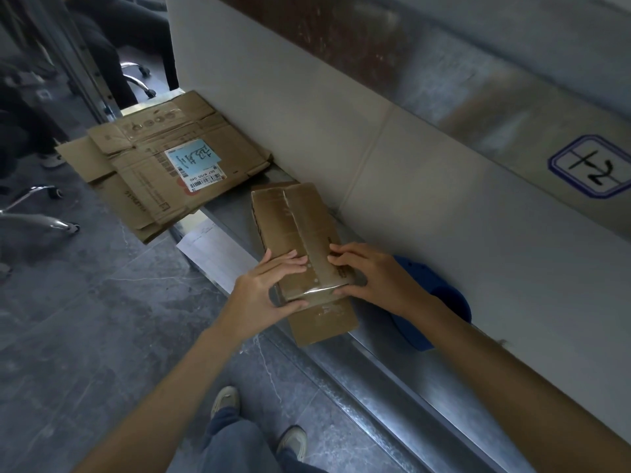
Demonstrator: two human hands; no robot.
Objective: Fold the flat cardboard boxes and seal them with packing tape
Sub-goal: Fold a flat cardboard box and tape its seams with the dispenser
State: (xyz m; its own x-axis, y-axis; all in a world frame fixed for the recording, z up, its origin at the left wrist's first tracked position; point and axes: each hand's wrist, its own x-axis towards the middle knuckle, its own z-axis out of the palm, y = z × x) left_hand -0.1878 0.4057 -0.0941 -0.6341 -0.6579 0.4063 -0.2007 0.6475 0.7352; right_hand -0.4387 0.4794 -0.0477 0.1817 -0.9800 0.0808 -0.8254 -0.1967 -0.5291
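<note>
— Progress on the boxes?

— One small box (pixel 293 227) is folded up and lies on the metal ledge (pixel 375 363) at the foot of the white wall, near the middle. Clear tape (pixel 317 291) runs along its top seam and turns down over the near end. The left hand (pixel 263 295) lays straight fingers on the top, thumb against the near end. The right hand (pixel 372 281) presses the tape at the near right corner and holds nothing. I judge this end nearly sealed.

— What is left?

— A pile of flat cardboard (pixel 153 186) lies at the far left, not yet folded. I cannot tell whether the box's far end is sealed.

— Materials?

— Brown corrugated board, creased and scuffed; a brown piece sticks out under the box's near end. The tape is glossy and catches light at the edge. The flat pile bears a white and blue label (pixel 194 165). The ledge is shiny metal, the floor (pixel 102 319) dark veined stone. A white sheet of paper (pixel 215 254) lies left of the box. A rounded blue thing (pixel 440 302) sits behind the right hand; I cannot tell what it is.
</note>
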